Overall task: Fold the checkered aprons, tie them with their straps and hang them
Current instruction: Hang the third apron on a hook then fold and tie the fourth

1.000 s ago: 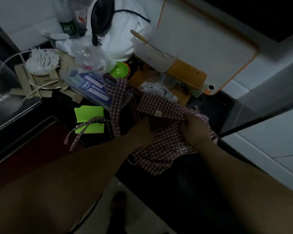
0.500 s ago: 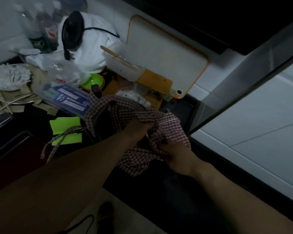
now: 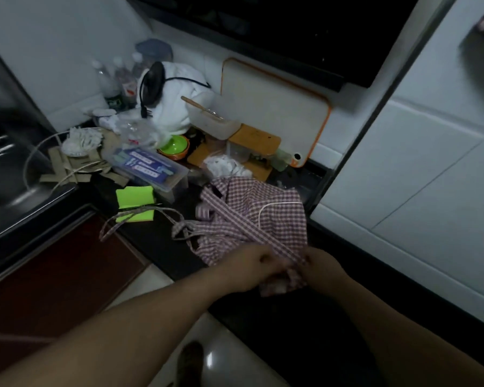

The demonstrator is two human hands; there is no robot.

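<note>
Hands: my left hand (image 3: 246, 270) and right hand (image 3: 323, 268) both grip the near edge of the checkered apron (image 3: 277, 219). I see a thin strap (image 3: 140, 215) trailing left across the desk (image 3: 162, 247).

Left forearm (image 3: 129, 322) is showing bare from 7 o'clock, right forearm (image 3: 403, 331) bare from 5 o'clock, both running uncovered right to the frame edge. Left grip (image 3: 249, 270) and right grip (image 3: 323, 268) are showing bare too. Dim light is blurring finer detail. Dark rounded shoe (image 3: 190, 361) is showing at 6 o'clock.
</note>
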